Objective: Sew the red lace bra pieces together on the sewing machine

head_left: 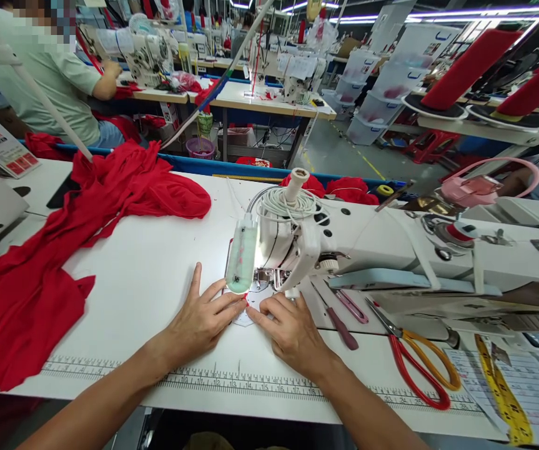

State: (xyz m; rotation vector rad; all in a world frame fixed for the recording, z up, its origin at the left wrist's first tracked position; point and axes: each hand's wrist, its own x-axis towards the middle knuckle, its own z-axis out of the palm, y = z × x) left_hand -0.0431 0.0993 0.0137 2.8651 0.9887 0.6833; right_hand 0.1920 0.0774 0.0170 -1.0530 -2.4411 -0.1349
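Observation:
My left hand [202,319] lies flat on the white table with its fingers spread, fingertips pressing a small white piece [247,315] at the sewing machine's needle area. My right hand [289,328] rests opposite it, fingers bent and pinched down on the same small piece, right beside the presser foot [269,279]. A tiny bit of red shows between the fingertips. The white sewing machine head [292,240] stands directly behind both hands, with a pale lamp cover [242,253] hanging over the needle.
A heap of red fabric [54,262] covers the table's left side. Red-and-orange scissors [419,362], a maroon-handled tool [341,325] and a yellow tape measure [503,394] lie at right. A printed ruler [232,378] runs along the front edge. Another person [49,75] sews at the back left.

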